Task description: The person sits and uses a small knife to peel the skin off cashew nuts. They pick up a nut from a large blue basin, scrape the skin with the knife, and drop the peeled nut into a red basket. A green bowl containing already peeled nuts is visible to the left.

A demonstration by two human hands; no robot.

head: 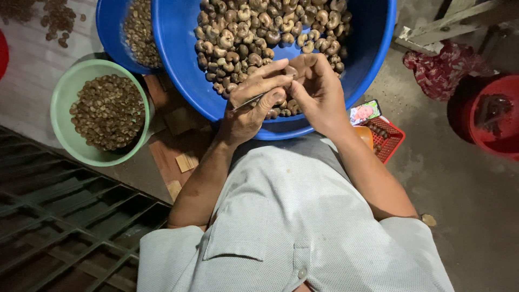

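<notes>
Left hand (254, 103) grips one thin metal pick (250, 100); right hand (319, 89) pinches one brown cashew nut (292, 70), both over the large blue plastic basin (178, 65) heaped with uncountable nuts. Two more tubs left: one blue (108, 32), one pale green bowl (60, 103). One red mesh basket (393, 141), one red tub (500, 92).

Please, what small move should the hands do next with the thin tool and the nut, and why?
Probably the left hand should work the thin metal tool into the nut pinched by the right hand. The tip already points at it, and both hands meet over the big blue basin of nuts.
</notes>
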